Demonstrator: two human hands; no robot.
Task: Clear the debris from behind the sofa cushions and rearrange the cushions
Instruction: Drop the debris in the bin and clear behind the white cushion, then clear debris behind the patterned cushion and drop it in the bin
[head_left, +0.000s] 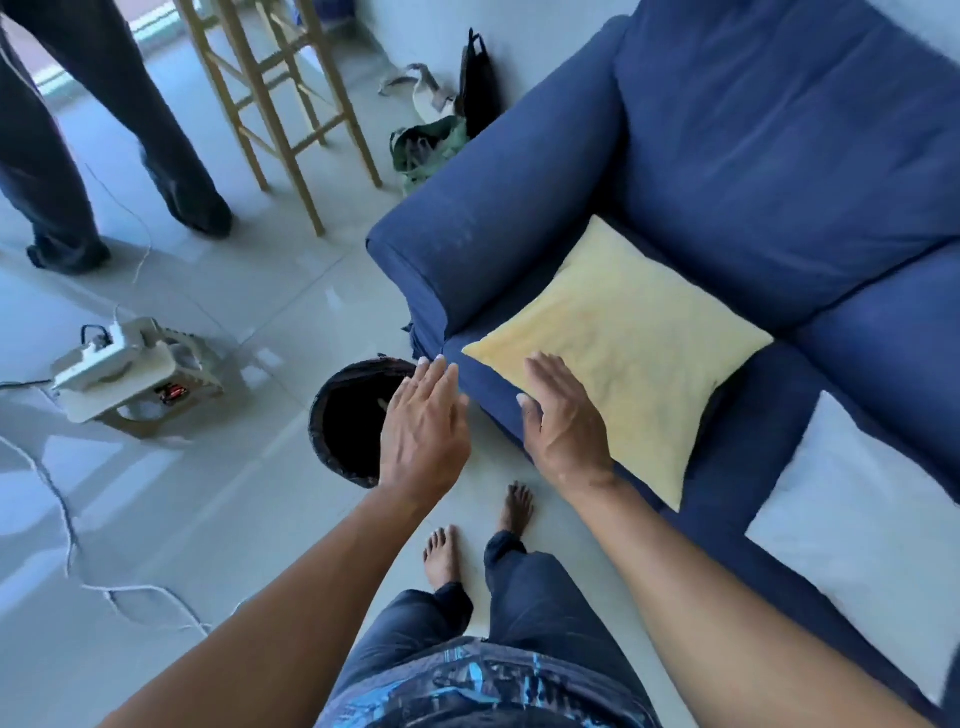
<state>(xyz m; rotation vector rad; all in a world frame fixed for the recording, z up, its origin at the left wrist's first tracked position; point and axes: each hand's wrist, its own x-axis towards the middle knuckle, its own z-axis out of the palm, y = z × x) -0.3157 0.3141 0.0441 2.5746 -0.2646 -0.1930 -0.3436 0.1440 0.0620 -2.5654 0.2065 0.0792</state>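
A blue sofa fills the right side of the view. A yellow cushion lies flat on its seat beside the armrest. A white cushion lies on the seat further right. My right hand is held flat with straight fingers over the yellow cushion's near corner. My left hand is also flat and holds nothing, hovering above a dark round bin on the floor by the sofa's front corner. No debris shows on the seat.
Another person's legs stand at the far left. A wooden stool and bags stand behind the armrest. A small step stool with a power strip and white cables lie on the tiled floor.
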